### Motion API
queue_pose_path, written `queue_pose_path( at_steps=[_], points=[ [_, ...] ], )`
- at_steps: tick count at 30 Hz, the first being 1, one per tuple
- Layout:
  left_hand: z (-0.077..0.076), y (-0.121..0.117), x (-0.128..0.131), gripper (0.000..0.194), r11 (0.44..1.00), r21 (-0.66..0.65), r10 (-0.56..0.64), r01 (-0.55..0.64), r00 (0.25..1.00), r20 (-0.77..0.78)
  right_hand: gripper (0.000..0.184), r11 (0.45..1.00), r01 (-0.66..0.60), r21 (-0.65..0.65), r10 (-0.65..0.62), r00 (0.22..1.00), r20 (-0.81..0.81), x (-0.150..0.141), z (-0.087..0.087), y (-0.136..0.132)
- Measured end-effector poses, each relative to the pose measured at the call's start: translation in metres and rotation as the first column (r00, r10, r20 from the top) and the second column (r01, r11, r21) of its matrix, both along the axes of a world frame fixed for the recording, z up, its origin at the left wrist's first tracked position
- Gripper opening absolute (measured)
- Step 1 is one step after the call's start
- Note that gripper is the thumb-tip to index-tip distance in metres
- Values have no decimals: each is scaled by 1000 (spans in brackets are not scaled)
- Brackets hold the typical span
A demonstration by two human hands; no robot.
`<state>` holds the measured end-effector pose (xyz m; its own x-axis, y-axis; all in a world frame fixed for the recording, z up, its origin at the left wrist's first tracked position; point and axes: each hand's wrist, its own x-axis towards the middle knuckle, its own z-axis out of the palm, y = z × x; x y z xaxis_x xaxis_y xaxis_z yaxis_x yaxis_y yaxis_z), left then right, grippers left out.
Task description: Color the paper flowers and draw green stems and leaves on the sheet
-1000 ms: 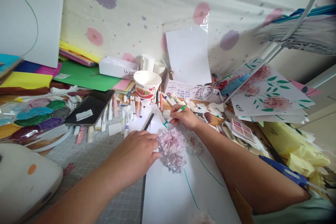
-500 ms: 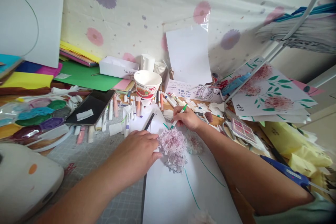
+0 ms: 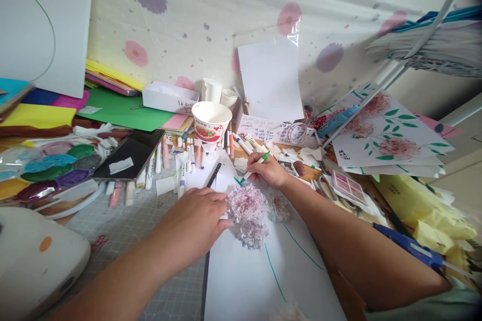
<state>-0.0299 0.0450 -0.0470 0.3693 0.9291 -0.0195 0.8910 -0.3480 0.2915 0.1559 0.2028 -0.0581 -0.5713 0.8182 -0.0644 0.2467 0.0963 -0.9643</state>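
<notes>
My right hand (image 3: 266, 169) pinches a green marker (image 3: 255, 166), its tip on the white sheet (image 3: 241, 281) just above a pink paper flower (image 3: 247, 210). A short green stroke shows at the tip. My left hand (image 3: 196, 223) lies flat on the sheet's left edge, fingers touching the pink flower. A paler paper flower (image 3: 277, 204) sits right of it, under my right wrist. Green stem lines (image 3: 274, 273) run down the sheet from both flowers.
A paper cup (image 3: 211, 120), loose markers (image 3: 188, 153) and paper scraps lie behind the sheet. A dark phone (image 3: 130, 153) and paint palette (image 3: 48, 168) sit left, coloured paper (image 3: 120, 108) behind. Floral prints (image 3: 387, 133) lean right. A blue glue gun (image 3: 408, 246) lies by my right forearm.
The green marker's tip has shifted slightly back and forth over the same spot above the pink flower. My left hand has stayed put.
</notes>
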Motion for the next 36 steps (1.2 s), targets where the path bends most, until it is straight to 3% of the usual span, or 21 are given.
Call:
queue_pose_path(
  at_steps=[14,36],
  points=[
    [-1,-1,-1,15,1000,-2,1,-1,1000,12,15,997,83,4,-83,994,-66,-9,-3,-4],
    [-1,-2,-1,16,1000,-5,4,-4,1000,6,15,996,79,45,-78,997,-18,-16,-1,-9]
  ],
)
